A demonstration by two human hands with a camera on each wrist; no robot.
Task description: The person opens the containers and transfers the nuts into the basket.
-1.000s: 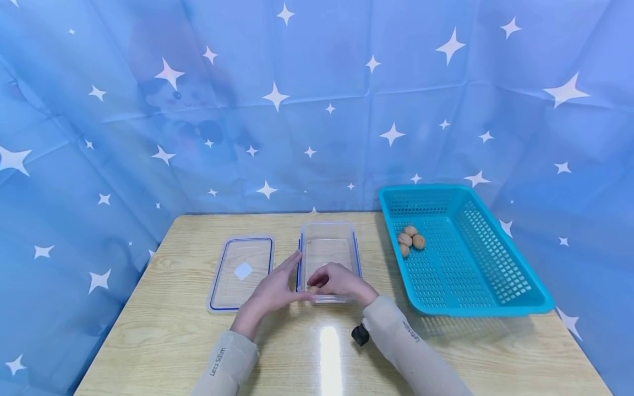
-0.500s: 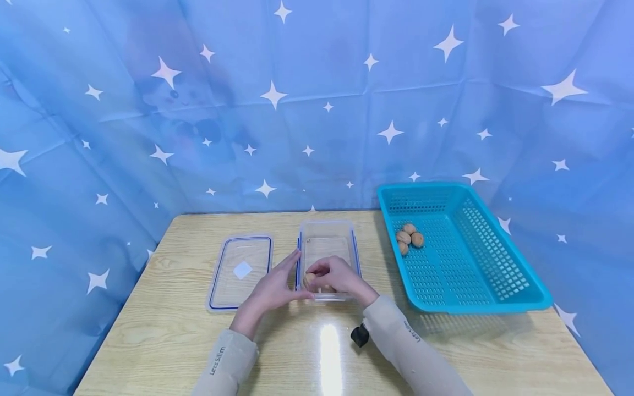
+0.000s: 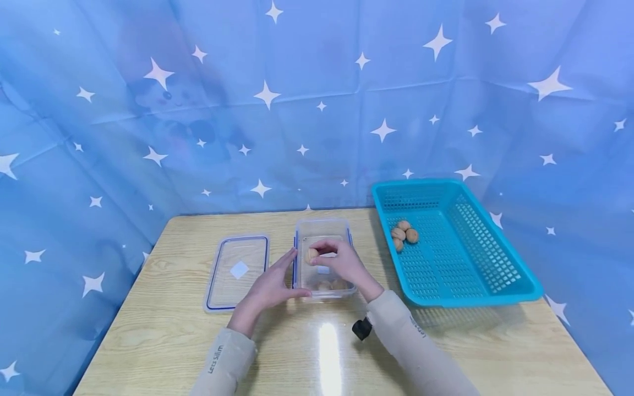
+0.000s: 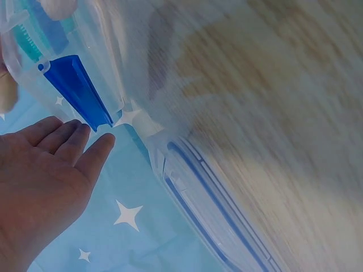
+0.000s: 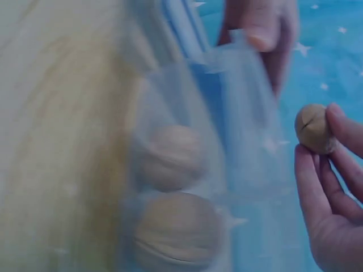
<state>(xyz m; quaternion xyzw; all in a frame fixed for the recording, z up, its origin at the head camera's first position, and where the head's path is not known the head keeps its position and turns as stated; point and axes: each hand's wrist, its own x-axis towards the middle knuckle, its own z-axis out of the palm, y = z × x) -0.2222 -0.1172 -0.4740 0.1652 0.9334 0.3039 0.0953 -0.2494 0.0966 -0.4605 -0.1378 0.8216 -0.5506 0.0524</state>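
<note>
A walnut (image 3: 311,256) is pinched between the thumb and fingertips of the right hand (image 3: 342,264), over the left side of a clear plastic container (image 3: 324,220). Inside, two more walnuts (image 3: 325,285) lie at the near end. The left hand (image 3: 271,287), fingers extended and thumb spread apart, grips nothing and lies along the container's left side, thumb by the near-left corner. Farther left, the blue-edged lid (image 3: 251,258) lies flat on the wood-grain tabletop (image 3: 163,313). To the right, a turquoise basket (image 3: 446,269) holds four walnuts (image 3: 411,236) by its left wall.
</note>
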